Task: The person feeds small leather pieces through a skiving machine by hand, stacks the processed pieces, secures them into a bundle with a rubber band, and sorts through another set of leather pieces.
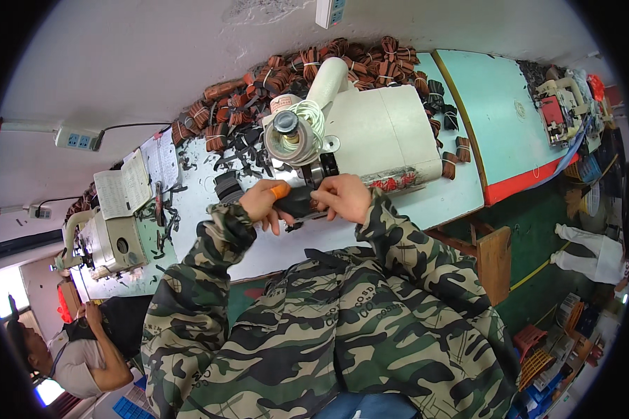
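My left hand [261,202], with an orange cover on its thumb, holds the left end of a black flat piece that looks like leather [298,202]. At that piece's right end my right hand [347,197] is closed, fingers pinched on its edge. Both hands are right at the front of a white bench machine [381,133], below its round metal head and dark cylinder [323,167]. White cord is coiled around the machine's upper post. A stack of black strips [228,187] lies just left of my left hand. The underside of the held piece is hidden.
Banded brown bundles [258,84] line the wall behind the machine; dark scraps [248,146] lie left of it. An open notebook [123,188] sits further left. Another machine [115,241] and a seated person [84,356] are at far left. A wooden stool [493,265] stands right.
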`<action>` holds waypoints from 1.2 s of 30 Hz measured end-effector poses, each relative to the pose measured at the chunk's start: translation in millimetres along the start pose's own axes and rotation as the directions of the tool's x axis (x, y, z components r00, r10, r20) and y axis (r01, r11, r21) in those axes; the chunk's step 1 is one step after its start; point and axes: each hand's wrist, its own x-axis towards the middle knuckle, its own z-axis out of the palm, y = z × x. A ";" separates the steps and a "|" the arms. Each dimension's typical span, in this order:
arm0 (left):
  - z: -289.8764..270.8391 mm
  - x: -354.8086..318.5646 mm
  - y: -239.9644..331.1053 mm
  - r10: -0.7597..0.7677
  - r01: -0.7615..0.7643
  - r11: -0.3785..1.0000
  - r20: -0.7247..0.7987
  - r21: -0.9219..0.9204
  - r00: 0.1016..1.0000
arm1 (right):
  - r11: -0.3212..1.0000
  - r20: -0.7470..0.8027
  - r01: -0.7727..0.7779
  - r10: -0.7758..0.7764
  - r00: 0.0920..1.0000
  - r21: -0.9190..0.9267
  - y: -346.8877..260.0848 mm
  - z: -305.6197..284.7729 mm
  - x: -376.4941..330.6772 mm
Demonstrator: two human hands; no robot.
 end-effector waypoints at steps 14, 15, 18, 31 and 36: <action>-2.5 4.1 7.2 0.081 -0.075 0.994 -0.064 0.084 0.995 | 0.953 -0.009 0.060 -0.065 0.998 -0.296 -19.7 -39.5 -1.7; 2.7 6.1 7.9 0.122 -0.116 0.992 -0.117 0.055 0.986 | 0.952 -0.008 0.057 -0.063 0.998 -0.299 -14.3 -38.1 0.2; -6.5 15.7 4.6 0.056 -0.055 0.998 0.035 -0.013 0.998 | 0.611 0.030 0.445 -0.567 0.823 -0.655 -4.3 -29.5 7.3; -9.1 16.4 -14.6 0.217 -0.212 0.976 -0.176 0.049 0.960 | 0.877 -0.164 0.248 -0.339 0.926 -0.411 -4.9 -33.3 -1.5; -0.6 18.9 13.1 0.058 -0.059 0.998 0.077 0.012 0.995 | 0.822 -0.063 0.361 -0.430 0.901 -0.441 -1.2 -30.9 2.9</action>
